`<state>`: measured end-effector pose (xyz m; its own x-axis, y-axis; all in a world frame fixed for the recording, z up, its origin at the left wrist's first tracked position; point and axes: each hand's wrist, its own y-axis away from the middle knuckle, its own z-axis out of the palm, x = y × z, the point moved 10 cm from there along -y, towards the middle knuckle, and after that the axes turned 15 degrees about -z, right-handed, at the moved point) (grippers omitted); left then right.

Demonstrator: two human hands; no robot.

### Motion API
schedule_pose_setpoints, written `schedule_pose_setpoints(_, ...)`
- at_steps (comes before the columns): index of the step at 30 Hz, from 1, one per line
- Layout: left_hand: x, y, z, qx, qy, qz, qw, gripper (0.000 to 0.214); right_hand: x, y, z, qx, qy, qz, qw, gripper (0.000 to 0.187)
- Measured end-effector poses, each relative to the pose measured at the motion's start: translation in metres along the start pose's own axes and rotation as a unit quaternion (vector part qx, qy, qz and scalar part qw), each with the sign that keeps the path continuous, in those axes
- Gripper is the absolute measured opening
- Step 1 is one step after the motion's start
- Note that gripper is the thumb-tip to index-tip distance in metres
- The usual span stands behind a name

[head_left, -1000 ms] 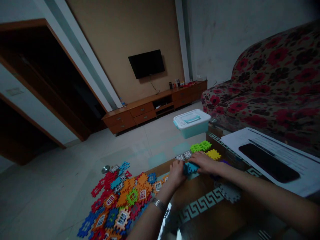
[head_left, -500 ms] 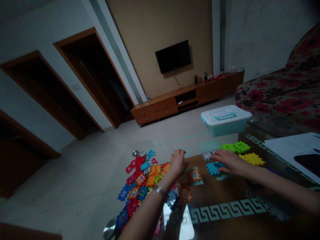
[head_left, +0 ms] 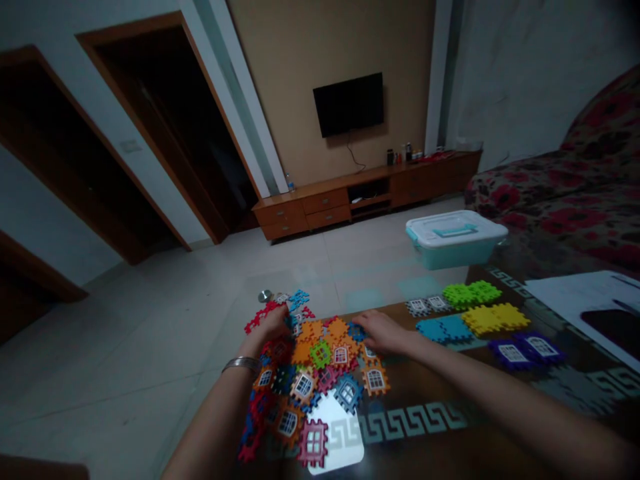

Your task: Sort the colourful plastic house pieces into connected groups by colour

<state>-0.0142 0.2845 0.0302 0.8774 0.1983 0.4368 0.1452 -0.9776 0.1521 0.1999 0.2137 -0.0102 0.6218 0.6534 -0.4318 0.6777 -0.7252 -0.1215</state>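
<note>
A heap of colourful interlocking plastic tiles (head_left: pixel 303 351) lies on the left part of a glass-topped table. My left hand (head_left: pixel 275 325) is over the red tiles (head_left: pixel 257 319) at the heap's far left, its fingers pointing down and mostly hidden. At the heap's right edge, my right hand (head_left: pixel 381 331) reaches in with thumb and fingers apart, beside a blue tile (head_left: pixel 356 332). Orange window tiles (head_left: pixel 375 379) lie just below it. Sorted groups sit farther right: grey window tiles (head_left: pixel 427 306), light blue tiles (head_left: pixel 443 329), green tiles (head_left: pixel 472 293), yellow tiles (head_left: pixel 495 319) and purple window tiles (head_left: pixel 526 351).
A lidded teal storage box (head_left: pixel 456 250) stands beyond the sorted tiles. Papers (head_left: pixel 570 293) with a dark phone (head_left: pixel 613 333) and a pen lie at the right. A floral sofa (head_left: pixel 560 200) is behind them. Across the floor is a wooden TV cabinet (head_left: pixel 325 203).
My right hand has moved left from the light blue and grey tiles to the heap's right edge. My left hand has shifted left onto the red tiles. The view has tilted slightly.
</note>
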Motion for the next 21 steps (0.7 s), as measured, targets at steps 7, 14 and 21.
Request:
schedule_pose_setpoints(7,-0.027,-0.014,0.001,-0.003,-0.139,-0.011,0.990,0.029,-0.008,-0.021,0.007,0.026,-0.002,0.039,0.999,0.030)
schedule_pose_setpoints(14,0.031,0.042,0.021,0.016,-0.135,0.093,0.986,0.026,0.011,0.065,-0.035,0.232,-0.036,0.059,0.970,0.031)
schedule_pose_setpoints(21,0.156,0.109,0.117,-0.091,-0.025,0.219,0.971,0.035,0.049,0.222,-0.072,0.411,0.007,0.165,0.897,0.026)
